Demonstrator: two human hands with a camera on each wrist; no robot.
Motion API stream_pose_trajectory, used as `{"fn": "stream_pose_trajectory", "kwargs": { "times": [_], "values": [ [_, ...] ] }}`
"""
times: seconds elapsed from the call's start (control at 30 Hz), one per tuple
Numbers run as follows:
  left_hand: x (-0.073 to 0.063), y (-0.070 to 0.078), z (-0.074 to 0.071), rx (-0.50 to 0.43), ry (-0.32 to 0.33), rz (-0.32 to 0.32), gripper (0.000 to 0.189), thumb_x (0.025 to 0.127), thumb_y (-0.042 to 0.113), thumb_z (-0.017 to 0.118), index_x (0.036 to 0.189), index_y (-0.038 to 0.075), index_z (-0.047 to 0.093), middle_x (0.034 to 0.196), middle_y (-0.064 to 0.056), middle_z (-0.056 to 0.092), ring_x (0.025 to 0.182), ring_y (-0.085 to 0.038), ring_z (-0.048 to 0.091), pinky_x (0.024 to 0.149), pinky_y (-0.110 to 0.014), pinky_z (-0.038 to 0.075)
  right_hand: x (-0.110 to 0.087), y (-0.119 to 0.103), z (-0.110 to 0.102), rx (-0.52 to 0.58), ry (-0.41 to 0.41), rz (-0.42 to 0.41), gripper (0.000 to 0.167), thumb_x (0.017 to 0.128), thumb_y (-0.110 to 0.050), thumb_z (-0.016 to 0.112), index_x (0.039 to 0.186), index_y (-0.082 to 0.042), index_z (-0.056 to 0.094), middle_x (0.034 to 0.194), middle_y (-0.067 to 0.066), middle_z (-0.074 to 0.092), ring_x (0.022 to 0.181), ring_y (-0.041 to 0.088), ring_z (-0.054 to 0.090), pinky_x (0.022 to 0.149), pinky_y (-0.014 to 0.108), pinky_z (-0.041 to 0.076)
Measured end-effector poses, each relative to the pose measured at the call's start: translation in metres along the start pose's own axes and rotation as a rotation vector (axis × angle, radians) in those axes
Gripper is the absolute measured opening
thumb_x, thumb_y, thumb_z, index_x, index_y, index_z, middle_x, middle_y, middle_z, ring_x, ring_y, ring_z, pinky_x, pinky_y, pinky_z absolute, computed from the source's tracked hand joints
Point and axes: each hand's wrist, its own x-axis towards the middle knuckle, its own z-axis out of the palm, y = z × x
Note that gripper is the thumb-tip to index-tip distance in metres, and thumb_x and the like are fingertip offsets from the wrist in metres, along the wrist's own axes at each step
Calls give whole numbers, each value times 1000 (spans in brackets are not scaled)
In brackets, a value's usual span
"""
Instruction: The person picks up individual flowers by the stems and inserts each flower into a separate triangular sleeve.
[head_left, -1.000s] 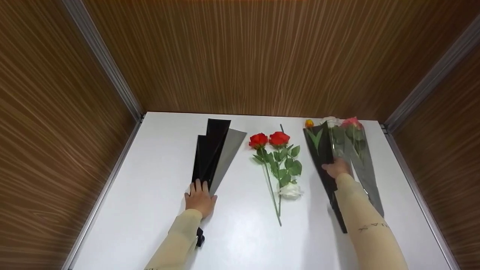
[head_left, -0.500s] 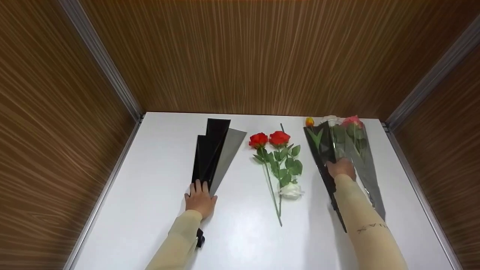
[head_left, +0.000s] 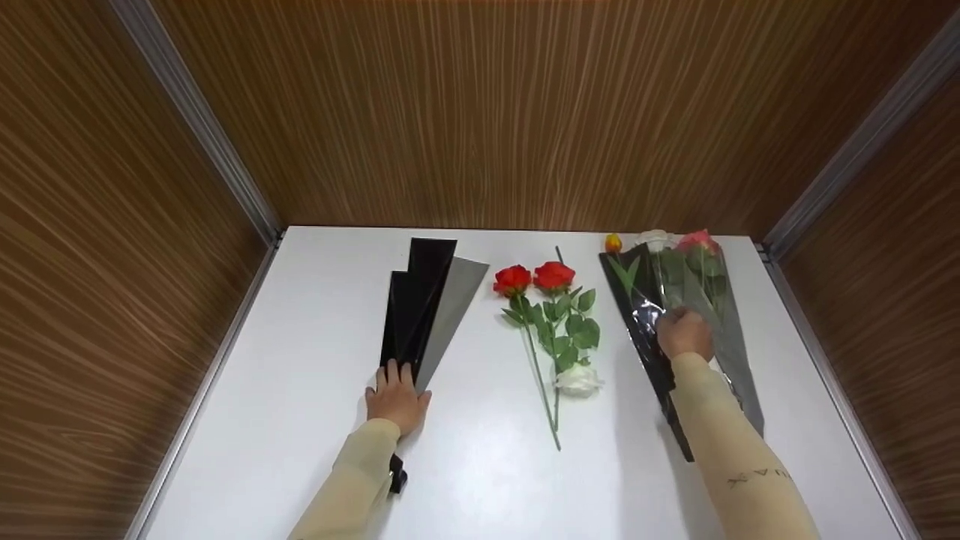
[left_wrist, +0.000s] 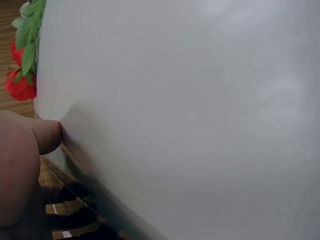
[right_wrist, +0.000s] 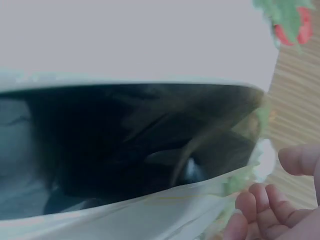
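My left hand [head_left: 396,405] rests flat, fingers spread, on the narrow lower end of the black flower sleeves [head_left: 412,307]; a grey sleeve [head_left: 454,315] fans out beside them. In the left wrist view the thumb [left_wrist: 47,135] lies at the sleeve's edge. On the right, my right hand [head_left: 685,335] is over the wrapped flowers, its fingers loosely bent and thumb apart in the right wrist view. Beneath it lie a black sleeve [right_wrist: 125,145] with an orange tulip [head_left: 613,243], a clear sleeve with a white rose [head_left: 656,240], and one with a pink rose [head_left: 699,241].
Between the hands lie two red roses [head_left: 553,276] and a white rose [head_left: 579,380], unwrapped, on the white table [head_left: 480,480]. Wood-grain panels [head_left: 480,112] enclose the table at the back and both sides.
My right hand has shifted slightly right over the wrapped flowers and drawn its thumb in. The black tulip sleeve now shows a bright glare. My left hand stays put.
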Motion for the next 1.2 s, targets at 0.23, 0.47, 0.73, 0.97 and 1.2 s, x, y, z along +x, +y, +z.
{"fn": "stream_pose_trajectory", "kwargs": {
  "times": [0.23,0.47,0.73,0.97,1.2],
  "values": [
    [3,-2,-8,-79,24,-8,68,93,40,59,142,-4,39,147,-27,30,133,-44,28,96,-65,33,-26,-3,-3,113,38,-58,41,94,-29,56,126,-3,56,119,18,61,106,37,57,87,51,43],
    [5,-8,-12,-134,136,0,62,92,33,63,134,-9,45,141,-29,34,127,-43,34,88,-59,41,-53,1,6,173,55,-120,33,92,-22,59,118,0,58,109,18,64,98,32,61,82,44,44],
    [-6,-18,-18,-57,167,-127,66,91,40,63,123,-16,49,111,-27,49,103,-41,48,74,-54,47,-75,5,17,235,30,-141,30,93,-17,61,113,4,59,103,21,64,89,30,62,72,33,46],
    [-14,-22,-11,-68,111,-167,65,91,40,62,121,-16,50,110,-28,49,101,-42,50,72,-56,48,-89,12,27,288,-25,-109,27,92,-14,62,111,5,59,96,17,62,76,18,58,63,23,45],
    [-15,-24,-10,-137,65,-196,61,95,37,60,130,-10,44,118,-26,46,107,-44,47,77,-59,45,-100,13,28,322,-57,-87,26,91,-13,62,109,6,60,96,17,62,77,19,58,65,24,46]
  ]
}}
